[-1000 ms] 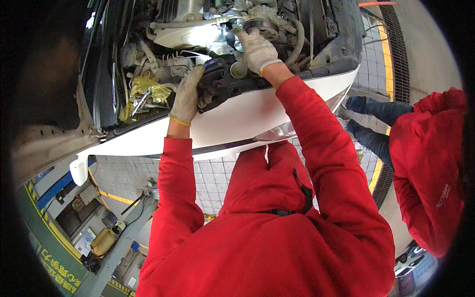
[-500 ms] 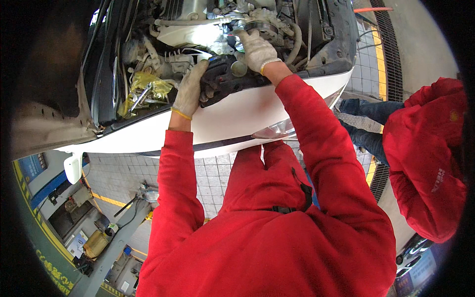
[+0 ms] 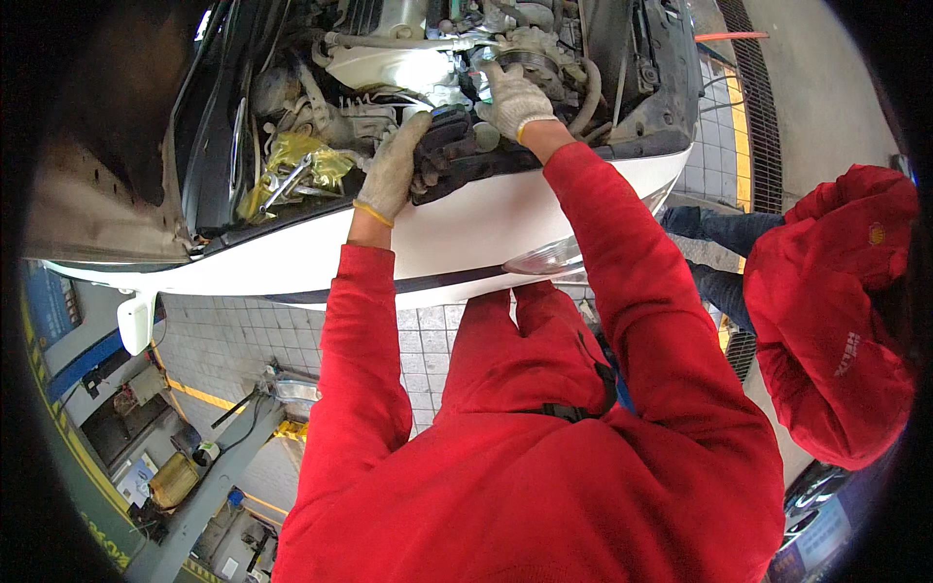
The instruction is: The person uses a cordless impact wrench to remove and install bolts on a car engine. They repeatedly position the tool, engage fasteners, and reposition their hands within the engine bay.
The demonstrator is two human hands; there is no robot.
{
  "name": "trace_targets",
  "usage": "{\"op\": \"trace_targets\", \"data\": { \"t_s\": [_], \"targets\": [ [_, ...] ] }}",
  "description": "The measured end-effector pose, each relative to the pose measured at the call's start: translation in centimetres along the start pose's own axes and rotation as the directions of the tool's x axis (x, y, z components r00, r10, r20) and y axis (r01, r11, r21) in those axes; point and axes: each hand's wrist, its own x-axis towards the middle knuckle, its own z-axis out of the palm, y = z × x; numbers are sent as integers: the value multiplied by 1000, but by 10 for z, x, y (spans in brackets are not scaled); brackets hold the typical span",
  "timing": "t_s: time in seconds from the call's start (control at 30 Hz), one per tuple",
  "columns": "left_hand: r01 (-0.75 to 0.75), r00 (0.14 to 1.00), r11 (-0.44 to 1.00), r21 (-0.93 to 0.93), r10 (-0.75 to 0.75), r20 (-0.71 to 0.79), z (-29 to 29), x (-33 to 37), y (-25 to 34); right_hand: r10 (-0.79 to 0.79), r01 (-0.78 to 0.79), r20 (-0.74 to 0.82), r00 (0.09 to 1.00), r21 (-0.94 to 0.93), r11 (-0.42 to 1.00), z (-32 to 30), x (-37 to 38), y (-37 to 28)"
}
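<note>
My left hand, in a pale knitted glove with a yellow cuff, is closed against the left side of a black plastic part at the front edge of an engine bay. One long digit points up along that part; the other fingers are mostly hidden. Deeper among the engine parts, my right hand, gloved alike, has its fingers curled beside a ribbed pulley. Whatever lies under those fingertips is too small and covered to make out. A bright patch of light falls on the pale engine cover between the hands.
Left of my left hand, shiny metal tools lie on yellow plastic film. The white car body panel runs between me and the engine. At right stands a person in a red jacket. A grey lift arm is lower left.
The view has shifted slightly, so the car and both hands sit a little further right. Both hands stay at much the same spots on the engine. The person at right leans slightly differently.
</note>
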Motion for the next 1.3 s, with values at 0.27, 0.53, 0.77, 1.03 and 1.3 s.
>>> {"op": "trace_targets", "data": {
  "t_s": [0.27, 0.53, 0.77, 1.03, 1.3],
  "targets": [
    [-46, 999, 998, -48, 46, -4, 2, -4, 7, -5, 3, -29, 1000, -74, 997, 9, 3, -1],
    [-97, 993, 993, -67, 92, -75, 10, -5, 27, 5, -8, -41, 999, -82, 997, 11, 4, -5],
    [142, 990, 980, -138, -142, 10, 6, -13, 32, 45, -48, -85, 995, -33, 998, 9, 3, -3],
    [-481, 848, 730, 486, 528, 46, -5, 0, -1, 54, -59, -130, 990, -33, 998, 9, 2, -8],
    [19, 999, 984, -178, -12, 44, 0, -3, 14, 38, -40, -161, 986, -4, 999, 14, 4, -9]
  ]
}}
